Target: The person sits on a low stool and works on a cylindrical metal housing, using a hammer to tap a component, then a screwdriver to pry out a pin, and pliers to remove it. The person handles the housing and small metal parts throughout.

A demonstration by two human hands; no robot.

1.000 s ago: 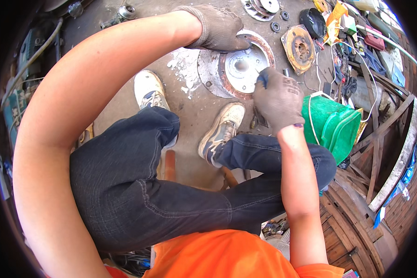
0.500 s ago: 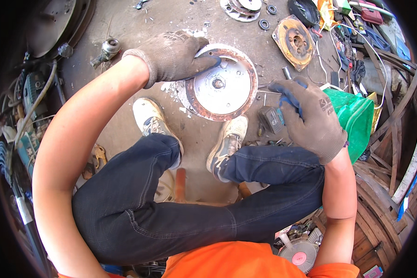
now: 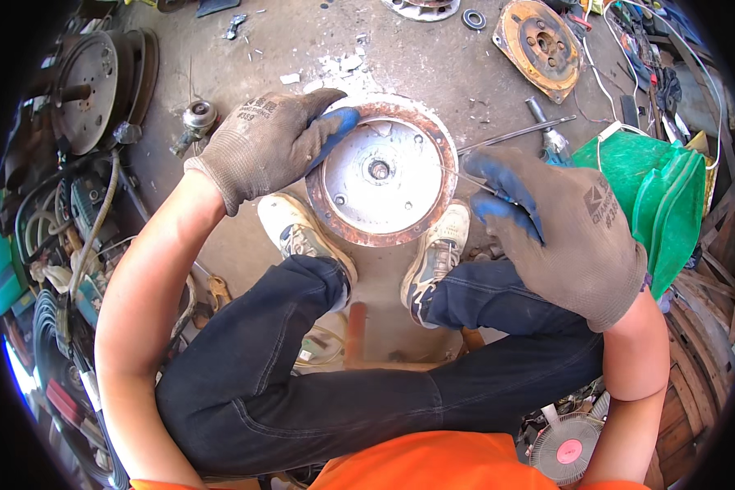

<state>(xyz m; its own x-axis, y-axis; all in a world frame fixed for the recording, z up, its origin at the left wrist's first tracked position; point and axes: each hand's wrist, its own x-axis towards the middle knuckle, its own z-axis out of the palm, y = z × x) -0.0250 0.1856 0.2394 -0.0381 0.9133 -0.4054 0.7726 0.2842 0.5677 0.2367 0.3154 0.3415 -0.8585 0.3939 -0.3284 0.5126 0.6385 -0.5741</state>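
Note:
My left hand [image 3: 273,143], in a brown glove with blue palm, grips the upper left rim of a round metal flange plate [image 3: 371,196]. The plate has a rusty outer ring, a whitish inner face, a small central hole and several bolt holes. It stands between my shoes, its face turned up. My right hand [image 3: 547,220], gloved alike, is closed around a thin metal pick-like tool [image 3: 488,186]. The tool's fine tip points left over the plate's right rim; whether it touches cannot be made out. My right fingers partly hide the tool.
Beyond my right hand lie a long thin rod [image 3: 518,132], a grey-blue tool [image 3: 554,143] and a green plastic container [image 3: 641,188]. A rusty square flange [image 3: 539,47] and a bearing ring [image 3: 474,20] lie farther off. White flakes [image 3: 349,64] litter the floor. Wheel-like discs [image 3: 94,94] stand at left.
My right hand has come closer to the plate, with the thin tool now showing in it. My left hand stays on the plate's rim. The whole view has shifted.

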